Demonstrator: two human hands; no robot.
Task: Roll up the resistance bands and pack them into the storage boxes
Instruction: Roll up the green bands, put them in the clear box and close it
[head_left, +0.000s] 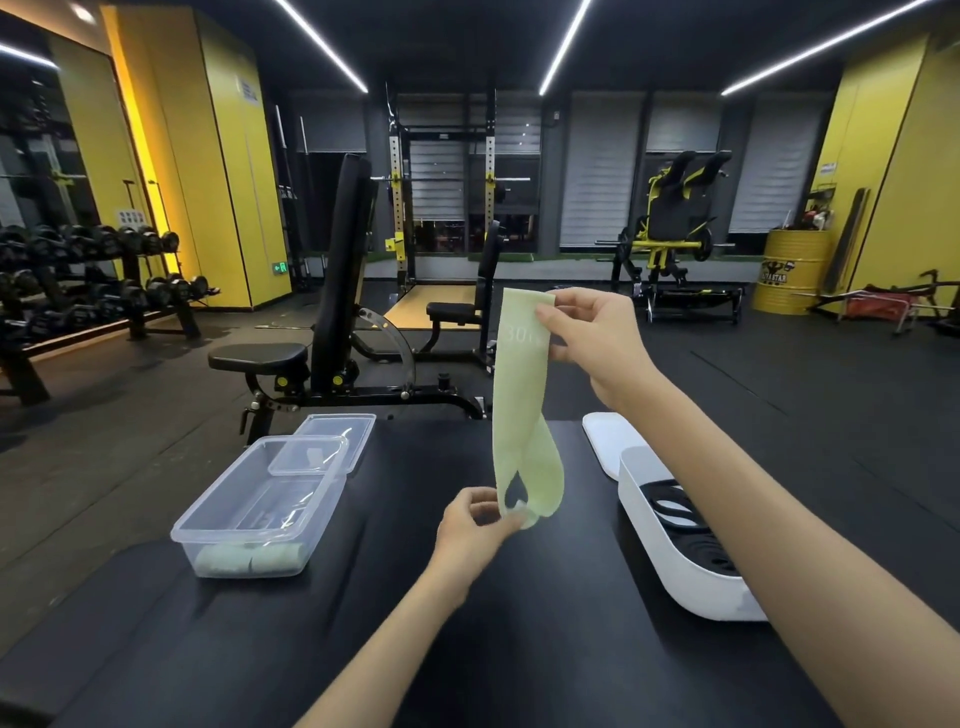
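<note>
We are holding a pale green resistance band (519, 395) upright over the black table (545, 649). It is a flat, thin, matte loop of stretchy rubber, with faint white print near its top edge. Its lower part is twisting open into a small teardrop gap.

Our right hand (592, 338) is raised, with the wrist bent and the forearm reaching up from the lower right. Its thumb and curled fingers are pinching the band's top end. Our left hand (475, 525) is lower and nearer to us, and its fingertips are pinching the band's bottom end, just above the tabletop.

To the left, a clear, rectangular plastic box (218, 493) is sitting on the table. Rolled green bands (249, 560) are lying against its near wall, and its transparent lid (340, 423) is resting over its far end.

To the right, a smooth white box (654, 545) with rounded corners is holding flat black bands (675, 512). Its white lid (602, 441) is lying just beyond it.
</note>
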